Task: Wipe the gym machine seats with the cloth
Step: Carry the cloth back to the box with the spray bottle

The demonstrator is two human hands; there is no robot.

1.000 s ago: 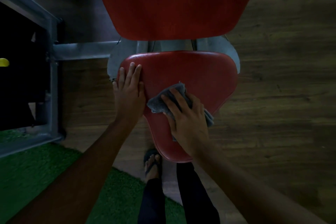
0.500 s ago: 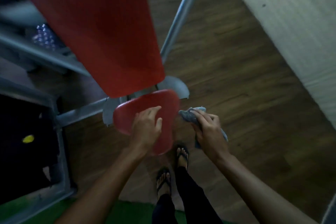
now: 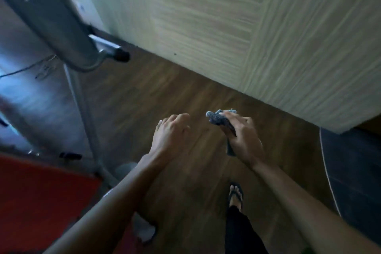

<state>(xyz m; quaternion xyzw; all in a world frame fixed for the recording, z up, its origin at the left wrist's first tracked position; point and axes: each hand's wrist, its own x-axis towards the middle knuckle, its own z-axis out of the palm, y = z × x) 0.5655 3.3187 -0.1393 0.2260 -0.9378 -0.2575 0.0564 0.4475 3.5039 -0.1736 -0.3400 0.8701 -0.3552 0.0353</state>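
Right hand (image 3: 244, 140) is closed around the grey cloth (image 3: 219, 120), a bunched end poking out past the fingers toward the wall and a short tail hanging below the palm. Left hand (image 3: 171, 134) floats just beside it, empty, fingers loosely curled and a little apart, touching nothing. Both hands hang over bare wooden floor (image 3: 144, 99), with no seat under either of them. The only red padding in view, which looks like a seat (image 3: 41, 198), lies low at the person's left, behind the left forearm and well apart from the cloth; the left hand is the nearer of the two to it, the cloth hand the farther. A grey machine frame (image 3: 78, 97) rises on that same side, blurred. Ahead and to the right are only a pale wall (image 3: 226, 27) and a dark mat (image 3: 354, 171). My reading is that no wiping is under way, and any further seat lies outside this view, so the cloth must be carried to it first.
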